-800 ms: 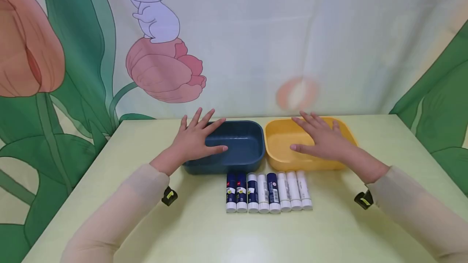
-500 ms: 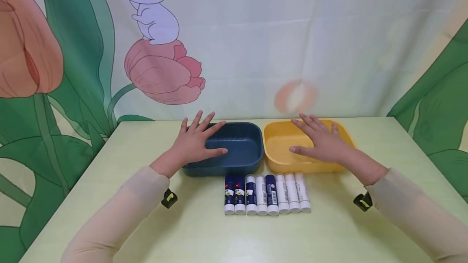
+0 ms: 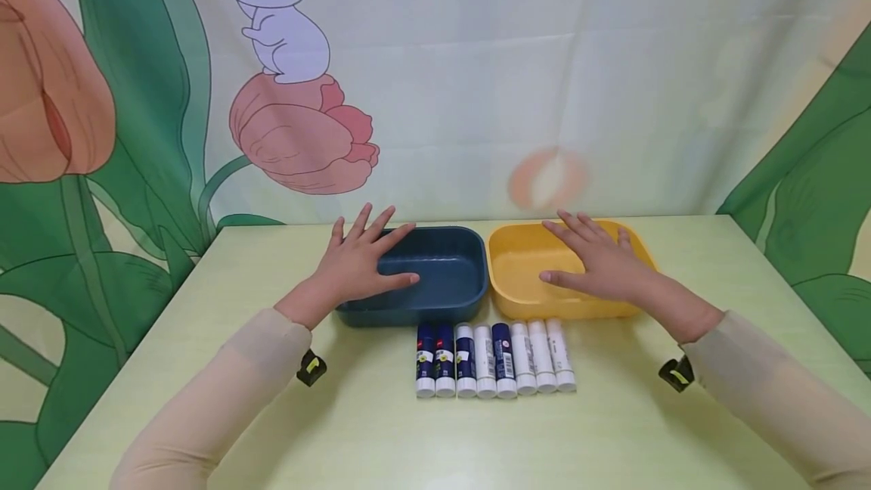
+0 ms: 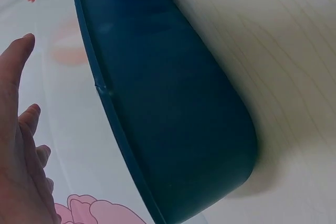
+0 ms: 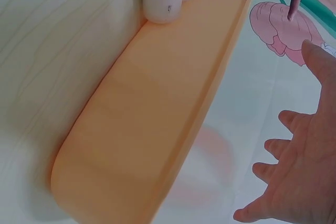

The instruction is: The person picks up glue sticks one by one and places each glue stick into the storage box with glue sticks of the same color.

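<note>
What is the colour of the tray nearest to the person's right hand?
The tray is yellow; the head view shows it best.

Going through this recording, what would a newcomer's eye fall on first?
Likely the dark blue bin and the yellow bin, side by side on the table. Above them hang the left grip and right grip, empty, fingers spread. In front of the bins, eight white and navy tubes form a row.

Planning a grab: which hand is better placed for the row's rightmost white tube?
Probably the right hand: it's spread above the yellow bin, nearer that tube; the left hand is over the blue bin.
</note>
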Motion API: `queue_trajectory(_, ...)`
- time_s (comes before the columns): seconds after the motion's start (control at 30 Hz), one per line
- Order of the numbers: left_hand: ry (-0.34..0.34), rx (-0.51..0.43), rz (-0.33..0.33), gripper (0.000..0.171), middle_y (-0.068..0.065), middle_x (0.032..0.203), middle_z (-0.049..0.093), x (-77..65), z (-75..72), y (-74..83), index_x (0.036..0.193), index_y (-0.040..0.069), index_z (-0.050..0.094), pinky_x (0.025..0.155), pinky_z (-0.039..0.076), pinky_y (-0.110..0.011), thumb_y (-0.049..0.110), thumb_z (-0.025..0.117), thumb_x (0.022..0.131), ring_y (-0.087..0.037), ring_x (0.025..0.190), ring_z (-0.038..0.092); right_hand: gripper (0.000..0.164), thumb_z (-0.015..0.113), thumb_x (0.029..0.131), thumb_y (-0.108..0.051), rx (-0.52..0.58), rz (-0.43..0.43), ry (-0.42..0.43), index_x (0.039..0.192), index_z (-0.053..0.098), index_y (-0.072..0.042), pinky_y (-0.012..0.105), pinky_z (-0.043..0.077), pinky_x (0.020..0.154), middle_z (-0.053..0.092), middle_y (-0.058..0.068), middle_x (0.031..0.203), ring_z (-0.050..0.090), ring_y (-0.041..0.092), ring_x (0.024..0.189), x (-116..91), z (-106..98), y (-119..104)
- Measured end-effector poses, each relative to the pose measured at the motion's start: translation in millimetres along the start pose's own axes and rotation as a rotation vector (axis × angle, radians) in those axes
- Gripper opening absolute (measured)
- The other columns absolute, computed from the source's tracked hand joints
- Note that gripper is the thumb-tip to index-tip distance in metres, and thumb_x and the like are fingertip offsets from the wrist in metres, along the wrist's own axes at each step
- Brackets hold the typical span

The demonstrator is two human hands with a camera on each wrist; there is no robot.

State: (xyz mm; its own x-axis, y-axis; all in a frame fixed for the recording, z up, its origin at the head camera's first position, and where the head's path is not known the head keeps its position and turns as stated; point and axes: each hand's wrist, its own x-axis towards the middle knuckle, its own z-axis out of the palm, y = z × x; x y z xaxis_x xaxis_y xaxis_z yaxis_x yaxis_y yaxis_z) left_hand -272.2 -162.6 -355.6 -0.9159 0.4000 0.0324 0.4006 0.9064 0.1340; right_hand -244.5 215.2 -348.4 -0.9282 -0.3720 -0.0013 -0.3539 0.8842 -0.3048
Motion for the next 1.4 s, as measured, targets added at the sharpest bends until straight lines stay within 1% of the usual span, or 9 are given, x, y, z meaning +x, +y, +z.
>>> queue_trajectory(0.37, -0.004, -0.006, -0.004, 0.088, -0.007, 0.175, 0.008, -5.0, -5.6, -0.5, 0.163, 0.032, 0.028, 0.125, -0.005, -0.07, 0.066, 0.065, 0.09, -0.04, 0.161, -0.007, 0.085, 0.06, 0.097, -0.058, 0.01, -0.002, -0.014, 0.164, 0.025, -0.019, 0.082, 0.002, 0.116, 0.013, 0.016, 0.173, 0.008, 0.047, 0.159, -4, -1, -3)
queue_trajectory(0.57, 0.004, 0.0, -0.018, 0.088, -0.008, 0.175, 0.009, -7.8, -6.9, -3.7, 0.163, 0.032, 0.028, 0.125, -0.005, -0.07, 0.065, 0.065, 0.09, -0.041, 0.161, -0.007, 0.085, 0.061, 0.096, -0.058, 0.014, 0.003, 0.0, 0.164, 0.026, -0.019, 0.083, 0.003, 0.116, 0.016, 0.015, 0.172, 0.011, 0.046, 0.159, -7, -1, 0)
queue_trajectory(0.73, 0.005, 0.004, -0.028, 0.087, -0.009, 0.175, 0.009, -10.8, -7.3, -7.4, 0.163, 0.031, 0.028, 0.125, -0.004, -0.07, 0.064, 0.064, 0.09, -0.042, 0.161, -0.005, 0.086, 0.061, 0.096, -0.059, 0.019, 0.0, 0.009, 0.163, 0.026, -0.018, 0.083, 0.003, 0.115, 0.018, 0.015, 0.172, 0.012, 0.046, 0.158, -10, 0, 3)
queue_trajectory(0.8, 0.006, 0.007, -0.033, 0.087, -0.01, 0.174, 0.009, -12.1, -7.6, -9.4, 0.163, 0.03, 0.029, 0.125, -0.002, -0.07, 0.063, 0.064, 0.09, -0.044, 0.161, -0.004, 0.085, 0.06, 0.096, -0.059, 0.02, -0.006, 0.015, 0.163, 0.028, -0.017, 0.083, 0.005, 0.115, 0.02, 0.016, 0.171, 0.014, 0.046, 0.158, -12, 0, 5)
queue_trajectory(0.97, 0.007, 0.007, -0.042, 0.086, -0.013, 0.174, 0.009, -16.5, -9.1, -15.4, 0.163, 0.028, 0.029, 0.126, 0.006, -0.07, 0.062, 0.063, 0.092, -0.047, 0.16, -0.001, 0.081, 0.061, 0.098, -0.055, 0.017, -0.021, 0.038, 0.161, 0.032, -0.013, 0.084, 0.012, 0.113, 0.025, 0.018, 0.169, 0.023, 0.047, 0.155, -16, 2, 8)
queue_trajectory(1.1, 0.01, -0.001, -0.054, 0.086, -0.014, 0.174, 0.009, -21.5, -11.2, -20.1, 0.163, 0.027, 0.029, 0.126, 0.007, -0.07, 0.061, 0.063, 0.092, -0.047, 0.159, -0.002, 0.078, 0.063, 0.098, -0.05, 0.031, -0.018, 0.062, 0.159, 0.035, -0.01, 0.083, 0.017, 0.112, 0.03, 0.021, 0.166, 0.028, 0.049, 0.152, -22, 3, 10)
queue_trajectory(1.17, 0.011, 0.0, -0.062, 0.086, -0.015, 0.173, 0.01, -23.9, -12.3, -22.6, 0.163, 0.026, 0.029, 0.125, 0.008, -0.07, 0.061, 0.063, 0.092, -0.048, 0.159, -0.001, 0.077, 0.064, 0.098, -0.047, 0.04, -0.019, 0.075, 0.158, 0.037, -0.008, 0.081, 0.02, 0.114, 0.031, 0.023, 0.165, 0.031, 0.051, 0.15, -25, 3, 10)
queue_trajectory(1.27, 0.014, 0.0, -0.073, 0.085, -0.016, 0.173, 0.012, -27.5, -14.7, -27.2, 0.163, 0.025, 0.029, 0.125, 0.012, -0.071, 0.06, 0.063, 0.093, -0.049, 0.159, 0.003, 0.074, 0.064, 0.099, -0.044, 0.057, -0.032, 0.097, 0.156, 0.039, -0.004, 0.074, 0.028, 0.117, 0.035, 0.027, 0.162, 0.036, 0.052, 0.146, -30, 3, 11)
queue_trajectory(1.4, 0.018, -0.011, -0.096, 0.086, -0.018, 0.172, 0.014, -32.8, -18.4, -34.2, 0.163, 0.023, 0.028, 0.121, 0.018, -0.073, 0.059, 0.062, 0.093, -0.05, 0.158, 0.008, 0.071, 0.064, 0.1, -0.04, 0.087, -0.045, 0.114, 0.154, 0.042, 0.0, 0.067, 0.034, 0.117, 0.038, 0.028, 0.16, 0.038, 0.051, 0.146, -38, 2, 11)
